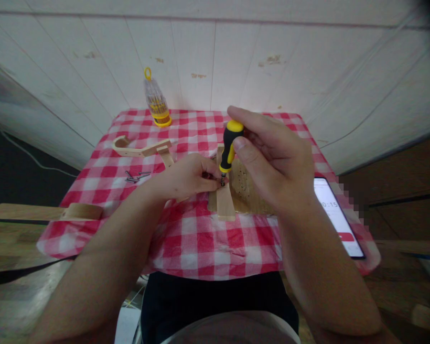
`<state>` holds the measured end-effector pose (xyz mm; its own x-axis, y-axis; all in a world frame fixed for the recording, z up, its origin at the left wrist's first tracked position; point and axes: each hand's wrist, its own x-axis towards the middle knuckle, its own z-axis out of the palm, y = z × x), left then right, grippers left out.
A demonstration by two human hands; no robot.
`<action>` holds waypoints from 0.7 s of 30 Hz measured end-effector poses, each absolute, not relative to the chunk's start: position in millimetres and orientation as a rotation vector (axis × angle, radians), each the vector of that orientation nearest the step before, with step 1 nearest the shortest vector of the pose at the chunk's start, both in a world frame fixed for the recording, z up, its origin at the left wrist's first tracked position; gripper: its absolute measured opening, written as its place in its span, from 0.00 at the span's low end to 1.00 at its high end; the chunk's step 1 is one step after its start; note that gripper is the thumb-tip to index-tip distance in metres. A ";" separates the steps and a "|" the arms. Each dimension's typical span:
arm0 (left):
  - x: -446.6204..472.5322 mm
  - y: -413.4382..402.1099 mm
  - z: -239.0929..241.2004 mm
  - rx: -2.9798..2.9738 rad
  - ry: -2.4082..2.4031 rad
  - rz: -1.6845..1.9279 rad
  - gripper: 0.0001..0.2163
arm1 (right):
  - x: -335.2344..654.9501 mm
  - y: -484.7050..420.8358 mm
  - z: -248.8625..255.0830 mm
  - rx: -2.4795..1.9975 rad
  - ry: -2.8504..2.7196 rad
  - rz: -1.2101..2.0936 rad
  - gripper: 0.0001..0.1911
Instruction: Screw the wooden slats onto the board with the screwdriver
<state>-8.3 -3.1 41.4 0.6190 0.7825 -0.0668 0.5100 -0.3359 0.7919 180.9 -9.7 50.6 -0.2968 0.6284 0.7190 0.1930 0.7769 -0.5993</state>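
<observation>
My right hand is closed around a black and yellow screwdriver, held upright with its tip down on a wooden slat. The slat lies across a perforated wooden board on the red-checked tablecloth. My left hand is closed in a pinch right at the screwdriver tip, fingers pressed against the slat; what it pinches is too small to make out, perhaps a screw.
Several loose dark screws lie left of my left hand. A curved wooden part rests behind them. A clear and yellow bit holder stands at the table's back. A phone with a lit screen lies at the right. A wooden piece sticks out left.
</observation>
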 end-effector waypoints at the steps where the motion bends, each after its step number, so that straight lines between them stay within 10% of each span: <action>1: -8.5 -2.9 41.3 2.017 1.006 0.413 0.07 | 180.2 -8.3 49.9 -0.613 -1.855 0.476 0.17; 21: -5.9 -3.8 35.0 1.972 1.170 0.539 0.05 | 180.6 -7.4 51.5 -0.587 -1.842 0.352 0.15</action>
